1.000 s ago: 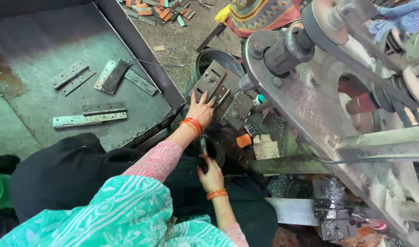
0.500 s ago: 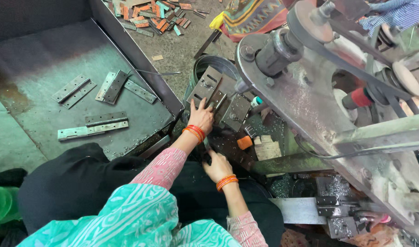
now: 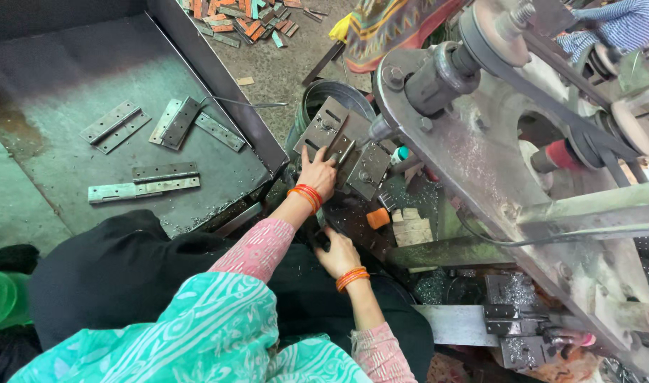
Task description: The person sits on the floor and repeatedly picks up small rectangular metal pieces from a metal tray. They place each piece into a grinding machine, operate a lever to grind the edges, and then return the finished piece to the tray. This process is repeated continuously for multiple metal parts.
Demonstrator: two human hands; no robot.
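steel hinge plates sit clamped in the machine's jig, and my left hand rests on them, fingers pressing a hinge in place. my right hand, lower down, is clenched around a dark lever. more finished hinges lie well apart on the metal tray to the left.

Left hand is stretched out toward 12 o'clock, palm down, fingers spread a bit, orange bangles on the wrist. Right hand sits closer in, around 5 o'clock from the left, fingers curled, orange bangles too. Pink sleeves on both forearms.
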